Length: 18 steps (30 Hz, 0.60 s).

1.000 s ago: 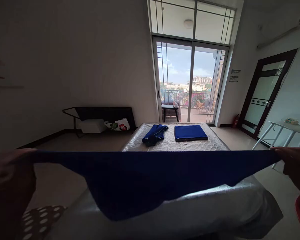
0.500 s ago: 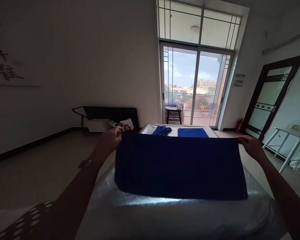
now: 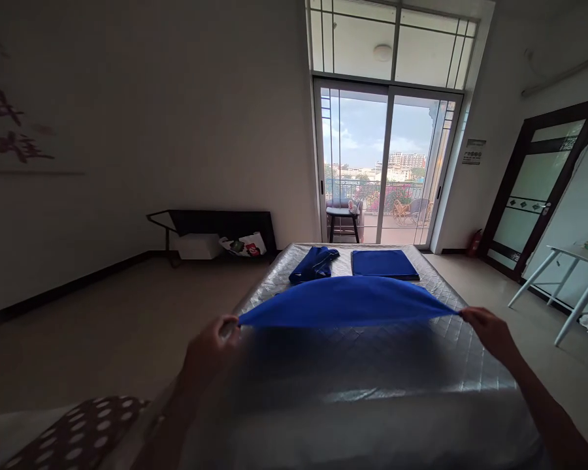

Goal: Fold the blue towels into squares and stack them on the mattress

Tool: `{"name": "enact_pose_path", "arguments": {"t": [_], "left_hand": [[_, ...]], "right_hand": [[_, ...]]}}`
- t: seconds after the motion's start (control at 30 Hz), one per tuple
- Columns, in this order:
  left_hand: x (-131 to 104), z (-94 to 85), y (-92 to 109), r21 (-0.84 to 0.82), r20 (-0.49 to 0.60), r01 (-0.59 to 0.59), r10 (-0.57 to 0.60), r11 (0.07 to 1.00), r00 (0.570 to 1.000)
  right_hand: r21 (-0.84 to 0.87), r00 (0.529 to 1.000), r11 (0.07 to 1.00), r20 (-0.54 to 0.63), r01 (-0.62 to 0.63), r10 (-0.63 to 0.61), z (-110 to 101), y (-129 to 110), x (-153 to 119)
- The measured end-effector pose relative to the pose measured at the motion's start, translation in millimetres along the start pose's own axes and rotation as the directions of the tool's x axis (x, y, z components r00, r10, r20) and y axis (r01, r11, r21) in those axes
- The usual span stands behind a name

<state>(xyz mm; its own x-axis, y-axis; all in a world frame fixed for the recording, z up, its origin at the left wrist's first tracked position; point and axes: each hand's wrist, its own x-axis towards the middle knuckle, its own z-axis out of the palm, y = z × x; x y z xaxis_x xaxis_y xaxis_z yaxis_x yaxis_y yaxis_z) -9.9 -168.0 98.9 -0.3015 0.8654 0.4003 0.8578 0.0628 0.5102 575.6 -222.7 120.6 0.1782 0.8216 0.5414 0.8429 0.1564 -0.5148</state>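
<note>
A blue cloth [image 3: 343, 303] is stretched between my two hands, its far part billowing up over the mattress. My left hand [image 3: 215, 343] pinches its near left corner. At the near right corner, my right hand [image 3: 485, 329] is closed on the cloth. Beneath lies a mattress [image 3: 392, 385] with a quilted pattern under shiny clear plastic. Beyond the cloth, a crumpled blue garment-like bundle [image 3: 313, 263] rests at the left, and a flat folded blue cloth [image 3: 385, 264] lies to its right.
A dark bench [image 3: 220, 222] with a white box [image 3: 198, 247] and a printed bag [image 3: 245, 245] stands along the left wall. Sliding glass doors [image 3: 385, 163] are ahead. A white-legged table [image 3: 575, 261] stands at the right, with brown spotted fabric [image 3: 88, 431] at lower left.
Both hands have come down with the cloth. It hung as an upright sheet before; now it spreads out forward and billows, uncovering the bundle and the folded cloth behind it.
</note>
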Motion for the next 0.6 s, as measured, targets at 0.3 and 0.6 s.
{"name": "enact_pose_path", "arguments": {"t": [0.3,0.6], "left_hand": [[-59.4,37.0,-60.4,0.014,0.258,-0.108,0.101,0.994,0.961],[-73.3,10.6,-83.6,0.08,0.424,-0.212,0.159,0.974,0.891]], "right_hand": [[0.006,0.967,0.999,0.251,-0.041,0.038,30.3,39.2,-57.0],[-0.01,0.902,1.0,0.431,-0.023,0.025,10.4,48.7,-61.5]]}}
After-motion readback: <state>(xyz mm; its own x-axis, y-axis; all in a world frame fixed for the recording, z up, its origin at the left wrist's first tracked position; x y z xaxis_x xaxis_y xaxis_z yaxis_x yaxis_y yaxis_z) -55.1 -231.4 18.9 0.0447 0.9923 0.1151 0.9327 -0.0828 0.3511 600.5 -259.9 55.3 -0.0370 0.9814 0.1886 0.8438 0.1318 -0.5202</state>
